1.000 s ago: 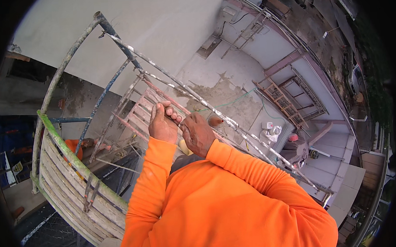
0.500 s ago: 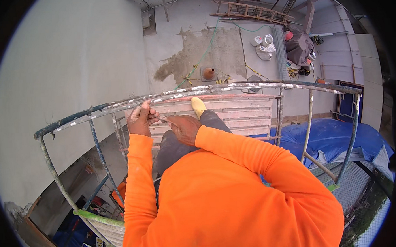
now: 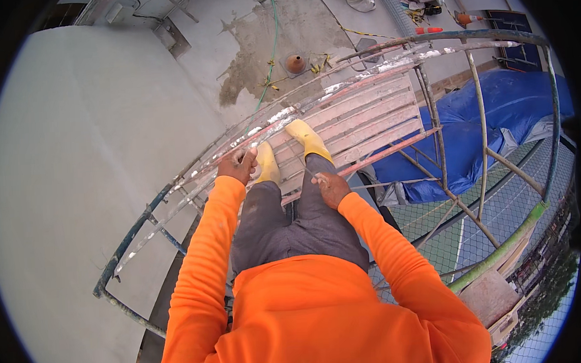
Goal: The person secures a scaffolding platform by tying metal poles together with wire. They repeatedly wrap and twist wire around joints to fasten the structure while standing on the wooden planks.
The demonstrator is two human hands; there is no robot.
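Note:
I stand on a scaffold platform of pale planks (image 3: 366,123), in orange sleeves, grey trousers and yellow boots (image 3: 308,138). My left hand (image 3: 238,164) is closed around the paint-spattered metal guard rail (image 3: 338,82) beside my left boot. A little lower and to the right, over my thigh, my right hand (image 3: 333,187) is closed on a thin wire (image 3: 308,169) that runs up toward the planks. The two hands are apart.
Scaffold tubes (image 3: 480,141) frame the platform on the right, over a blue tarp (image 3: 489,117). A pale wall (image 3: 77,191) rises at the left. Far below lie a concrete floor with a patch of mortar (image 3: 290,32), a green hose (image 3: 271,46) and a small orange cone (image 3: 295,63).
The view has tipped down, so my legs and boots now show. My hands, close together at the rail before, have parted; the right one has dropped toward my thigh.

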